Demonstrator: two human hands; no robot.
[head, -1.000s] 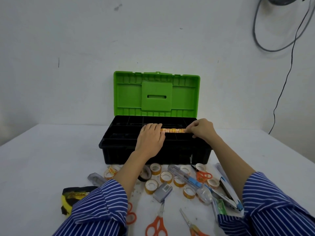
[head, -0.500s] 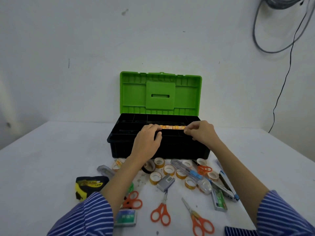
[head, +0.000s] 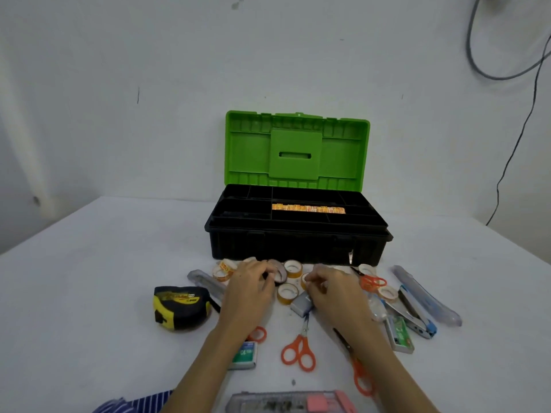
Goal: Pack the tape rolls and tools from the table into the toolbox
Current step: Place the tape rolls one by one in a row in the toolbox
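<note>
The black toolbox [head: 298, 245] stands open at the table's middle, its green lid [head: 296, 150] upright. A row of orange tape rolls [head: 308, 208] lies in a tray compartment. In front of the box, small tape rolls [head: 293, 268] lie scattered. My left hand [head: 250, 283] curls its fingers on a dark tape roll [head: 279, 272]. Close beside it, my right hand [head: 332, 287] curls over a small yellow tape roll [head: 304, 280], which is mostly hidden. Orange scissors [head: 299, 348] lie between my forearms.
A yellow-black tape measure [head: 180, 307] sits left of my hands, with a grey utility knife [head: 205, 281] behind it. Small scissors [head: 372, 283], cutters [head: 426, 295] and a staple box [head: 399, 335] crowd the right. A clear case [head: 289, 403] lies at the near edge.
Both hands have left the row of orange rolls in the toolbox tray and dropped to the loose tape rolls on the table in front of the box.
</note>
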